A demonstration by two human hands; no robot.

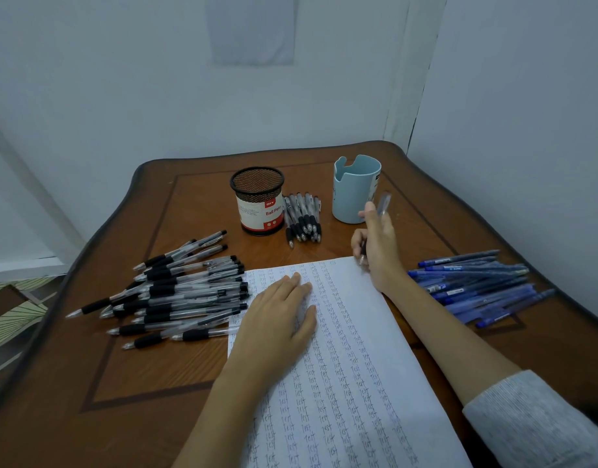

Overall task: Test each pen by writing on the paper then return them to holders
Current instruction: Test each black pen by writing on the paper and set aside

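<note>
White paper sheet, full of "test" columns, runs off the bottom edge; left hand lies flat on it, fingers straight. Left: heap of clear black-grip pens, tips mostly left, too overlapped to count; bare wooden table in front. Two holders: black mesh cup and pale blue plastic cup, with a bunch of black pens between. Right hand grips one clear pen, tip down at the sheet's far-right corner, barrel slanting up-right. Heap of blue pens rightmost.

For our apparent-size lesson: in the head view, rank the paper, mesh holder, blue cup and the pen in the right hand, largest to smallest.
1. paper
2. blue cup and mesh holder, too alike to rank
3. pen
</note>
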